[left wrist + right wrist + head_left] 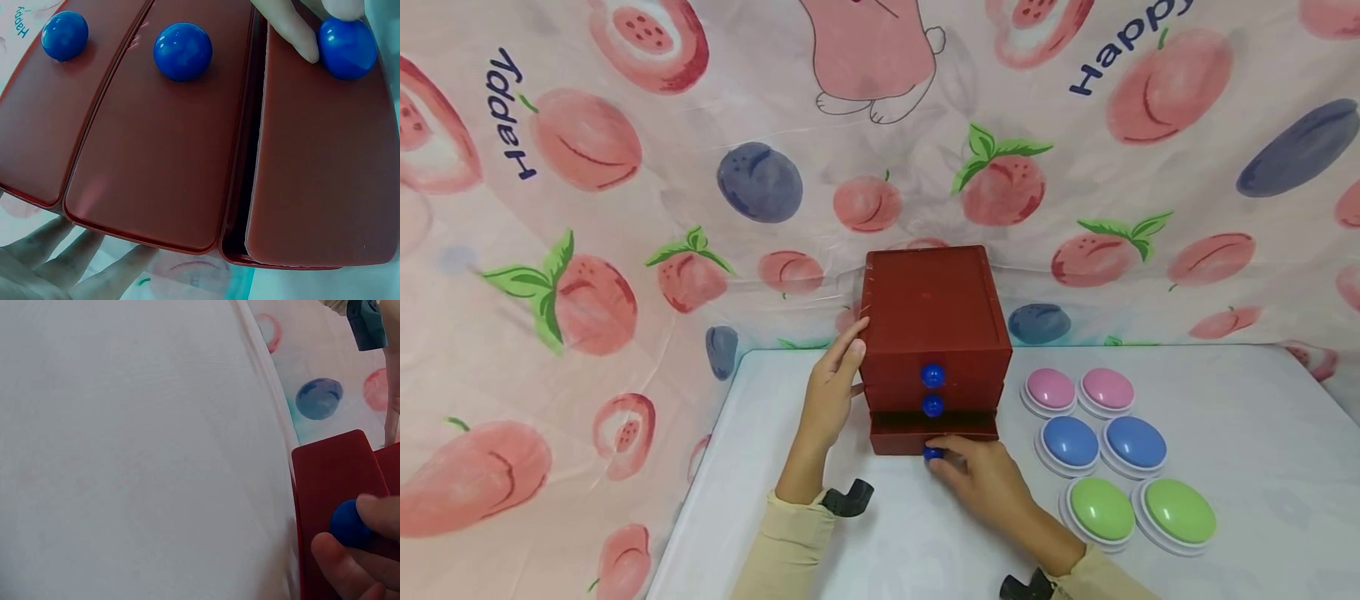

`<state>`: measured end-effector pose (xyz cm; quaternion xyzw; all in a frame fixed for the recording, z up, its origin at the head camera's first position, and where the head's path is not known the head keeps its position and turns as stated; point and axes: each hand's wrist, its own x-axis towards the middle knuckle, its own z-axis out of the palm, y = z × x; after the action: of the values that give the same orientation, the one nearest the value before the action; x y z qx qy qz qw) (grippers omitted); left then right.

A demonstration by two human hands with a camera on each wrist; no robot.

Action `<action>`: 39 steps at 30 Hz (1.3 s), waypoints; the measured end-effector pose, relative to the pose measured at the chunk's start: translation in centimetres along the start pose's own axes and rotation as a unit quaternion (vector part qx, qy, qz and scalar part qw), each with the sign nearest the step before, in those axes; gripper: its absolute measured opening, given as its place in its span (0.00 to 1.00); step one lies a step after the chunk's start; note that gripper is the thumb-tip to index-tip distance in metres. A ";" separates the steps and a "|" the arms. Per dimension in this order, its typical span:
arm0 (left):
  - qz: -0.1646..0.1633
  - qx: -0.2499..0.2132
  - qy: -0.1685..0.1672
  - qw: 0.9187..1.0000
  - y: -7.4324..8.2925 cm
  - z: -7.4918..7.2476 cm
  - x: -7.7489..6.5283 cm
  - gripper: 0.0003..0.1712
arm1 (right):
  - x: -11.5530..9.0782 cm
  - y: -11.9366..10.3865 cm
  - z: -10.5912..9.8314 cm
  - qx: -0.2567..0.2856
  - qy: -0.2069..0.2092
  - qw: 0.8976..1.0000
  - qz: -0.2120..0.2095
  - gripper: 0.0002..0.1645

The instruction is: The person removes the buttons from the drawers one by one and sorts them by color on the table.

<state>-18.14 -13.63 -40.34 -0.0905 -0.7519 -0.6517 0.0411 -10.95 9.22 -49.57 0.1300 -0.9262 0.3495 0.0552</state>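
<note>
A dark red drawer box (pixel 928 304) stands on the white table, its three drawers stacked one over another. The bottom drawer (pixel 895 443) juts out a little, leaving a dark gap at its top. With thumb and fingers, my right hand (pixel 985 479) pinches the round blue knob (pixel 348 523) of that drawer. My left hand (pixel 830 396) steadies the box's left side, fingers mostly straight against it. In the left wrist view, the upper knob (pixel 65 35) and middle knob (pixel 183 51) sit on closed drawer fronts. What lies inside the bottom drawer is hidden.
Right of the box are pairs of round push buttons: pink (pixel 1051 389), blue (pixel 1070 441) and green (pixel 1102 508), on white bases. A fruit-printed cloth (pixel 820 167) hangs behind the white table (pixel 1247 433). Black wrist mounts (pixel 848 498) are on both sleeves.
</note>
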 end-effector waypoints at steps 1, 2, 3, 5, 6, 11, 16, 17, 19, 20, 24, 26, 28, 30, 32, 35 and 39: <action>0.001 0.000 0.000 1.000 0.0 0.0 0.0 0.25 | 0.1 0.0 0.1 0.001 0.002 1.000 0.004 0.15; 0.001 0.000 0.000 1.000 0.0 0.0 0.0 0.25 | 0.1 0.0 0.1 0.000 0.005 1.000 0.008 0.14; 0.001 0.000 0.000 1.000 0.0 0.0 0.0 0.25 | 0.2 0.0 0.2 0.001 0.007 1.000 0.011 0.14; 0.002 0.001 -0.001 1.000 0.0 0.1 0.0 0.25 | 0.2 0.0 0.3 0.001 0.011 1.000 0.016 0.14; 0.002 0.001 -0.001 1.000 0.0 0.1 0.1 0.25 | 0.2 0.0 0.3 0.002 0.013 1.000 0.018 0.14; 0.002 0.005 0.001 1.000 0.0 0.1 0.1 0.25 | 0.3 0.0 0.4 0.001 0.022 1.000 0.021 0.13; 0.004 0.005 0.000 1.000 0.0 0.1 0.1 0.25 | 0.8 0.1 0.5 0.001 0.033 0.999 0.021 0.13; 0.004 0.005 0.000 1.000 0.0 0.1 0.1 0.25 | 0.9 0.1 0.5 0.001 0.034 0.999 0.022 0.13; 0.004 0.006 0.000 1.000 -0.1 0.1 0.1 0.25 | 1.2 0.2 0.5 0.001 0.038 0.999 0.026 0.13; 0.004 0.007 0.000 1.000 -0.1 0.2 0.1 0.25 | 1.3 0.2 0.5 0.003 0.041 0.999 0.027 0.13; 0.003 0.008 0.000 1.000 -0.1 0.2 0.2 0.25 | 1.9 0.3 0.5 0.008 0.051 0.998 0.026 0.12; 0.002 0.007 0.000 1.000 -0.1 0.2 0.2 0.25 | 2.1 0.3 0.5 0.012 0.054 0.998 0.028 0.12; 0.002 0.007 0.000 1.000 -0.1 0.2 0.2 0.25 | 2.3 0.3 0.6 0.014 0.055 0.998 0.031 0.12; 0.001 0.005 0.000 1.000 -0.1 0.1 0.2 0.25 | 2.5 0.3 0.7 0.014 0.058 0.998 0.035 0.12; 0.000 0.004 0.000 1.000 -0.1 0.1 0.2 0.25 | 2.6 0.3 0.8 0.014 0.060 0.997 0.040 0.13; -0.002 0.003 0.000 1.000 -0.1 0.1 0.1 0.25 | 2.7 0.4 1.0 0.014 0.060 0.997 0.047 0.13; -0.005 0.002 0.000 1.000 0.0 0.0 0.0 0.25 | 2.6 0.4 1.0 0.015 0.059 0.997 0.052 0.13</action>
<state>-18.17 -13.61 -40.36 -0.0868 -0.7538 -0.6502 0.0376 -13.55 8.27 -50.06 0.0616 -0.9213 0.3731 0.0899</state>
